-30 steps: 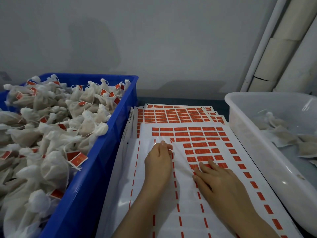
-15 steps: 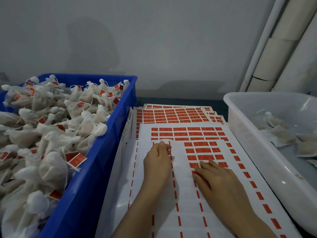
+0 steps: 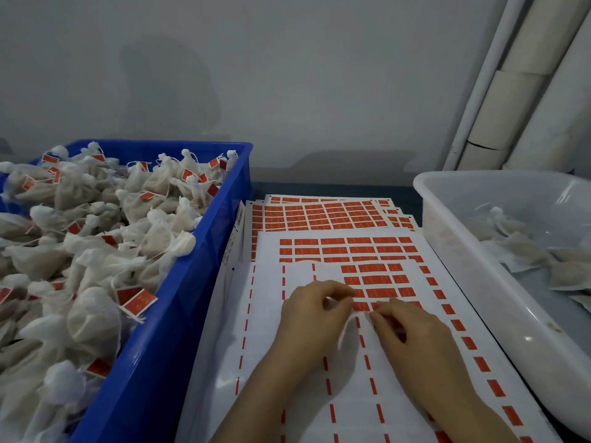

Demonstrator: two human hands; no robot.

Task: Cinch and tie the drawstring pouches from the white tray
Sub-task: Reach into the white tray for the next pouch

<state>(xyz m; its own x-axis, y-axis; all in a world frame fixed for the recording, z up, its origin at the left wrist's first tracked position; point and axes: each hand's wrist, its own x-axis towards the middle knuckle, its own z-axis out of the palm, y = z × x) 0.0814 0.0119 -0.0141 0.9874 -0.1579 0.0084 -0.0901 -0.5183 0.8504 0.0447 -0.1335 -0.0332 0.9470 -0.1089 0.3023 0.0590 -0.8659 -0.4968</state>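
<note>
The loose pouches (image 3: 524,251) lie in the white tray (image 3: 447,225) at the right, well apart from both hands and touched by neither. At least four show there, flat and untied; the frame edge cuts off the rest. The two hands work on the top label sheet (image 3: 319,394) on the bench (image 3: 335,190), between the tray and one blue crate (image 3: 192,282). The left hand (image 3: 315,310) has its fingers (image 3: 347,292) curled down at the edge of the red labels (image 3: 374,279); whether they pinch one cannot be told. The right hand (image 3: 412,337) lies palm down, its fingers loosely bent with the tips resting on the sheet and holding nothing, just beside the left fingertips. A small white flap (image 3: 347,330) lifts between them. At least three more sheets fan out beneath. The crate is heaped with tied pouches (image 3: 96,251), too many to count, each visible tag red.
</note>
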